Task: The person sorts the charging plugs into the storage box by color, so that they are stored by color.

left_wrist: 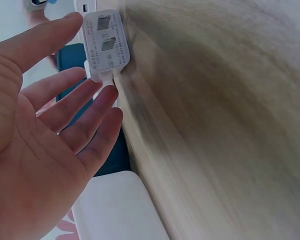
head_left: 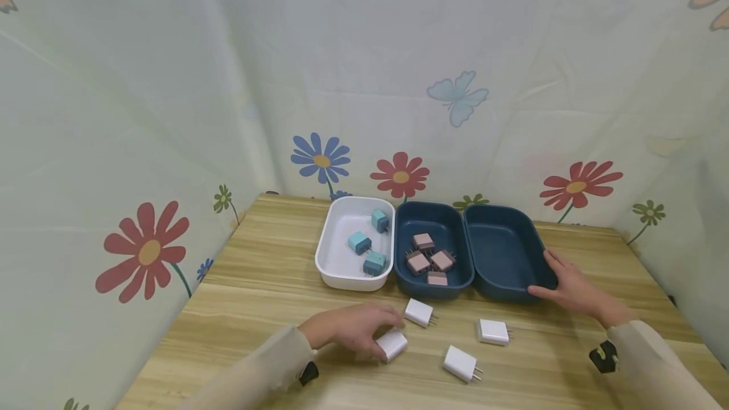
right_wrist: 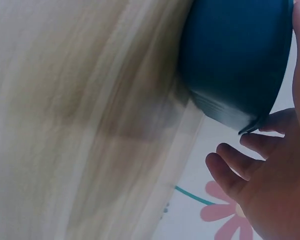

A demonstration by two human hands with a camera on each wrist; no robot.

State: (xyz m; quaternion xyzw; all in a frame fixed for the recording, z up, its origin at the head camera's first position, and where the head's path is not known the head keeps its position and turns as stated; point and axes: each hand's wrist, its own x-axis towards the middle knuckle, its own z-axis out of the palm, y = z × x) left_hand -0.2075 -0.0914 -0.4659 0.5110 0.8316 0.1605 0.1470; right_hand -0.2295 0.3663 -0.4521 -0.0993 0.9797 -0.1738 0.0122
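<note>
My left hand (head_left: pixel 361 331) is over a white charger plug (head_left: pixel 392 344) on the table, its thumb and forefinger on either side. In the left wrist view the thumb tip is right at the edge of this charger (left_wrist: pixel 106 42), whose end face has two metal prongs. The other fingers are spread and loosely bent. My right hand (head_left: pixel 578 290) rests against the near right corner of the right-hand dark blue container (head_left: pixel 504 291), thumb at the front rim and fingers along the side. In the right wrist view, fingertips touch the container's corner (right_wrist: pixel 230 65).
More white chargers lie on the wooden table, including one nearer the containers (head_left: pixel 418 312). A white container (head_left: pixel 336 278) holds teal chargers (head_left: pixel 374 262). The middle blue container (head_left: pixel 429 291) holds several pink chargers (head_left: pixel 418 262). A flowered curtain (head_left: pixel 364 93) hangs behind.
</note>
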